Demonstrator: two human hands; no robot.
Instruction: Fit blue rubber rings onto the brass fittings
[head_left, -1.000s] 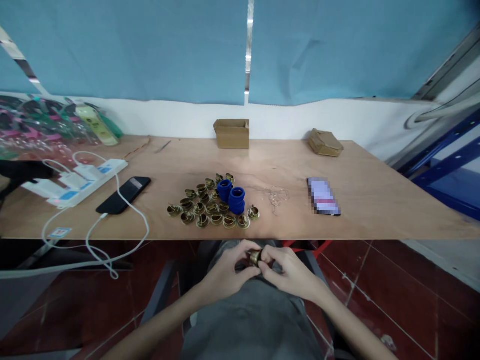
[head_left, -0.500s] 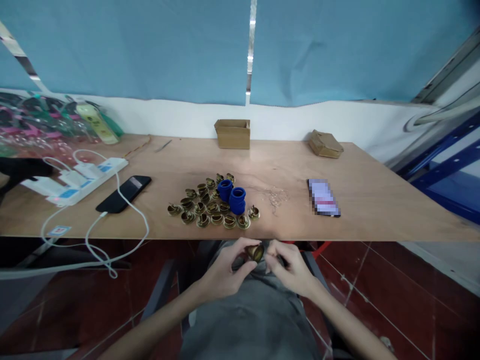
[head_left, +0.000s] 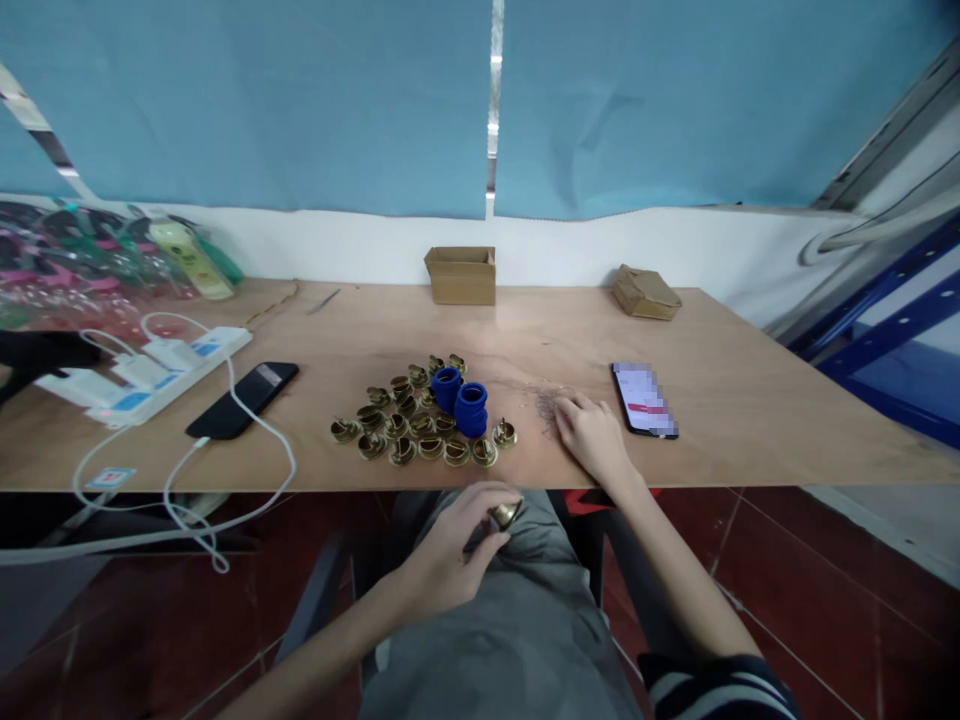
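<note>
My left hand (head_left: 457, 540) is below the table edge over my lap, fingers closed round a small brass fitting (head_left: 505, 514). My right hand (head_left: 592, 432) lies on the wooden table (head_left: 750, 420), fingers curled down onto a small heap of thin wire springs (head_left: 551, 402). Left of it is a cluster of several brass fittings (head_left: 409, 425) with two blue plastic caps (head_left: 460, 397) standing among them. A phone with a lit screen (head_left: 643, 400) lies just right of my right hand.
A black phone (head_left: 241, 400) on a white cable lies left of the brass parts, beside a white power strip (head_left: 150, 375). Two small cardboard boxes (head_left: 461, 275) (head_left: 646, 292) stand at the table's back. Bottles and coloured items sit far left.
My right hand left the brass fitting at my lap and moved up onto the table to the wire springs. My left hand stayed low, still holding the fitting.
</note>
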